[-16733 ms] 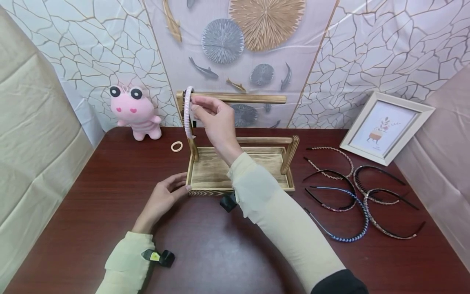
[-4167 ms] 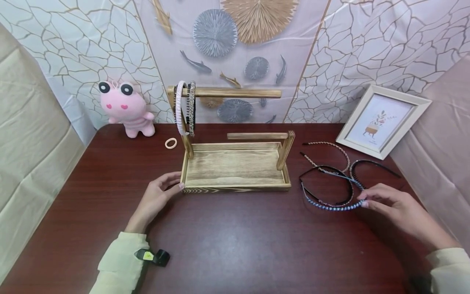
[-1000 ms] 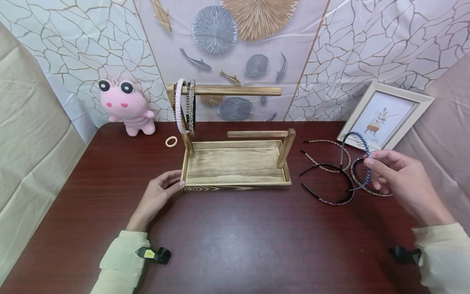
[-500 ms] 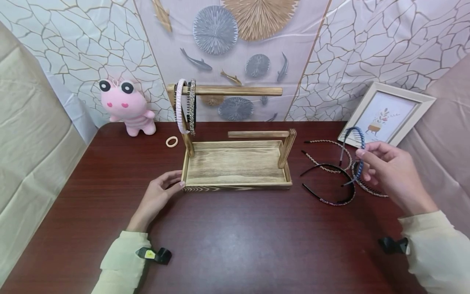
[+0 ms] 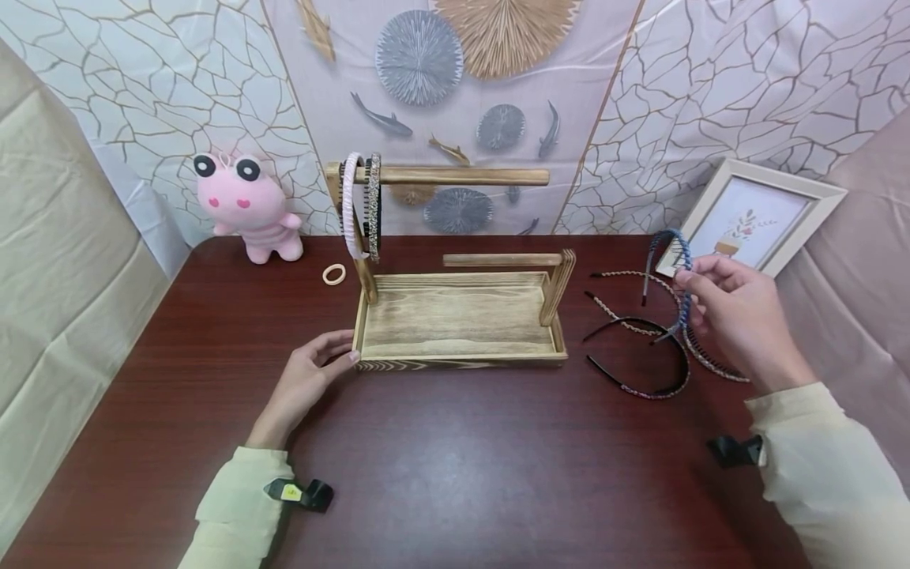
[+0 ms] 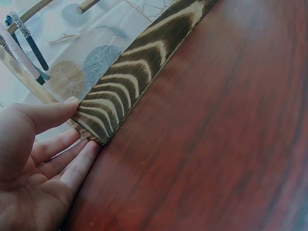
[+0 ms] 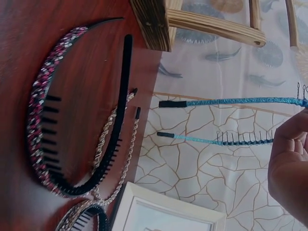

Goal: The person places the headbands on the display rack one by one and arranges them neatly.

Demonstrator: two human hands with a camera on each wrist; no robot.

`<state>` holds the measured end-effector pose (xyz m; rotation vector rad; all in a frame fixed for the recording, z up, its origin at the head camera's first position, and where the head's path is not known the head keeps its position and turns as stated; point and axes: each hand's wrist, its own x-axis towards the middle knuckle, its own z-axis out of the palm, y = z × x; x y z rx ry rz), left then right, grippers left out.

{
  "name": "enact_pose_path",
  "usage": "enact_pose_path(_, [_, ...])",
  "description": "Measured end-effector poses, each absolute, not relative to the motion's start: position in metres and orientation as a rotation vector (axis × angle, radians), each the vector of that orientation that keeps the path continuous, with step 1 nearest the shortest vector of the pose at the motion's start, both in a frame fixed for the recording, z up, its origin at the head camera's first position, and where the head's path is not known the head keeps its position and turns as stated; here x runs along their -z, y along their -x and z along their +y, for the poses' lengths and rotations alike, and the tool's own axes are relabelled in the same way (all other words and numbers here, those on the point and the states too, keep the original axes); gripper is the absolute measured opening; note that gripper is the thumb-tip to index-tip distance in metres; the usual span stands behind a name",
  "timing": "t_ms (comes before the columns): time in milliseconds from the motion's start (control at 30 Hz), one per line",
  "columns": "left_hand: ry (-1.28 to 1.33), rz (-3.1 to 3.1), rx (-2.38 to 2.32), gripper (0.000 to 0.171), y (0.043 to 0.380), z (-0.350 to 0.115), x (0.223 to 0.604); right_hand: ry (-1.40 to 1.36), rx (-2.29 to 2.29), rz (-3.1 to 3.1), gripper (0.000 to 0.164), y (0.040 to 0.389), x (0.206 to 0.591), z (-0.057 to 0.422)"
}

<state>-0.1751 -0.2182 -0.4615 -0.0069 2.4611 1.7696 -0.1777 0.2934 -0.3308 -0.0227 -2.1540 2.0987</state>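
Observation:
My right hand [image 5: 739, 320] pinches a blue wrapped headband [image 5: 686, 257] at its curve, raised above the table on the right. Its two black-tipped ends [image 7: 172, 104] point away from the hand in the right wrist view. My left hand [image 5: 302, 383] grips the front left corner of a wooden headband stand [image 5: 462, 363], thumb at the front edge and fingers along the side. A white wrapped headband [image 5: 348, 207] and a silver glittery headband [image 5: 374, 209] hang at the left end of the stand's upper bar [image 5: 462, 176].
Right of the stand lie a beaded headband [image 5: 643, 275], a black headband with pink glitter [image 5: 643, 393] and a toothed headband [image 5: 718, 367]. A picture frame [image 5: 817, 225] stands behind them. At the back left are a pink plush toy [image 5: 245, 201] and a small ring [image 5: 334, 274].
The silver headband has joined the white one on the upper bar. My right hand has lifted the blue headband off the table and moved it left. My left hand stays at the corner.

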Motion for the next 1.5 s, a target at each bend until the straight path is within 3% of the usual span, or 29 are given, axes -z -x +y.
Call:
enact_pose_path(567, [-0.014,2.481,-1.761,0.048,0.175,-0.22,0.463,-0.235,-2.2,-2.065,0.019,0.202,0.316,0.266])
enact_pose_path(867, [0.001,2.478,-1.766,0.048,0.173,-0.222,0.462,-0.31,-2.091,-2.105,0.035,0.214,0.305,0.244])
enact_pose_path(1500, [-0.034,2.449,-1.811,0.048,0.173,-0.217,0.461,-0.477,-1.964,-1.989,0.032,0.239,0.296,0.199])
